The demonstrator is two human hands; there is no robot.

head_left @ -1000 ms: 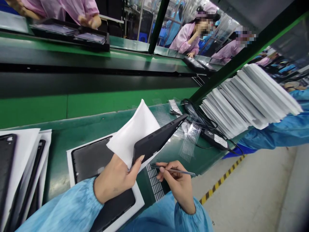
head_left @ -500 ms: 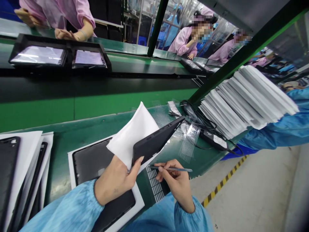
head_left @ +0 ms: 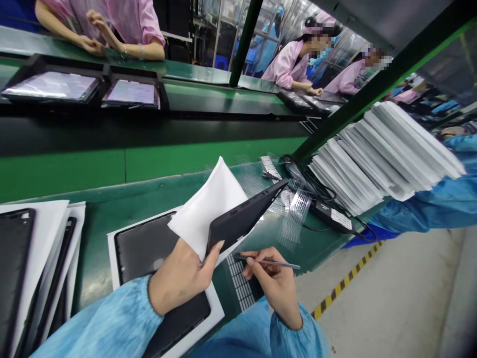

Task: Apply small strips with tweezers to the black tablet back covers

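My left hand (head_left: 186, 271) is closed on a black tablet back cover (head_left: 244, 214), which it holds tilted on edge together with a white foam sheet (head_left: 208, 206). My right hand (head_left: 274, 276) pinches a thin pair of metal tweezers (head_left: 279, 263), their tip pointing left over a strip of small white stickers (head_left: 241, 283). Beneath my left forearm another black back cover (head_left: 143, 248) lies on a white sheet, partly hidden by the hand and sleeve.
At the left stand more black covers (head_left: 15, 268) between white sheets. A tall stack of white sheets (head_left: 383, 149) is at the right, near a scanner-like black device with cables (head_left: 298, 171) and used clear sticker sheets (head_left: 294, 219). Across the bench, black trays (head_left: 162, 92) hold screens; people in pink sit behind.
My hands, the cover and the tweezers keep nearly the same pose; the view has shifted slightly. Across the bench, a person's hands have moved, and another person's hand has come down from the face.
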